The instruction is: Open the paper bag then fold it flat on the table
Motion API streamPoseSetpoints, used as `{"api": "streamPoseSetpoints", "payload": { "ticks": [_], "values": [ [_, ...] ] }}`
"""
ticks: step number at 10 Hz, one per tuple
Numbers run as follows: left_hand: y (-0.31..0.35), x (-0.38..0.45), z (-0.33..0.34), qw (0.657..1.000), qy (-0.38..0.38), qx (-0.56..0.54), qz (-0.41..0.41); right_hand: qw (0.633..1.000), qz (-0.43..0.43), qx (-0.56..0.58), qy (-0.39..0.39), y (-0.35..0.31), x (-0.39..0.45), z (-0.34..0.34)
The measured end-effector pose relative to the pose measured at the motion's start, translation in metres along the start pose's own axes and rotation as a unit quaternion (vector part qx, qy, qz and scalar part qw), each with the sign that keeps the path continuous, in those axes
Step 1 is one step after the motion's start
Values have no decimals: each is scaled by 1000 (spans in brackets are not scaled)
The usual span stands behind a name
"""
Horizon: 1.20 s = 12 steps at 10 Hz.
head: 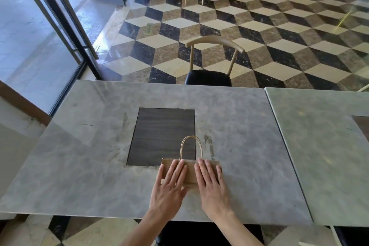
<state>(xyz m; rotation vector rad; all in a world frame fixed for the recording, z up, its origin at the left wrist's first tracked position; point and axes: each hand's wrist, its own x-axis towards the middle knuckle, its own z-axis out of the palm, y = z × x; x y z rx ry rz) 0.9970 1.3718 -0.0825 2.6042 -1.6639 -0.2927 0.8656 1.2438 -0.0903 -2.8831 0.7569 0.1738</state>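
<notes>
The bag (190,171) is brown kraft paper, a low rectangle lying flat on the table (99,166) in the lower middle of the frame, just right of centre. Its twisted paper-cord handle (191,146) loops in a narrow arch toward the top of the frame, lying over the lower right corner of a dark panel (161,136). Both hands press on the bag, palms down: the left hand (170,185) covers its left half and the right hand (210,182) its right half, each with fingers straight, lightly spread and flat on the paper, gripping nothing. A strip of bare paper shows between them.

The panel is a rectangle with a wood-like grain, set flush in the tabletop; the bag's upper left corner just overlaps its lower edge. The table is smooth grey marbled stone with straight edges, and its near edge runs close below the wrists. Bare stone lies on every side of the bag. A second slab (319,146) of like stone butts against it at the right. Beyond the far edge stands a chair (211,66) with a curved wooden back and black seat, on a glossy floor (259,26) of cube-pattern tiles.
</notes>
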Motion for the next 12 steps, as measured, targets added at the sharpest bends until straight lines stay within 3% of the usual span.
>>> {"api": "streamPoseSetpoints", "payload": {
  "ticks": [6, 8, 10, 12],
  "values": [
    [-2, 7, -14, 1000, 14, -7, -2, 998, -9, 5, -62, 3, -3, -31],
    [7, 12, -31, 998, 39, -50, -11, 995, 4, 69, -73, -3, 1, -62],
    [13, 10, -43, 993, 89, -77, 2, 993, 33, 109, -35, 3, 0, -81],
    [22, 3, -65, 975, 165, -147, -9, 985, 40, 132, 106, 8, -8, -95]
  ]
}}
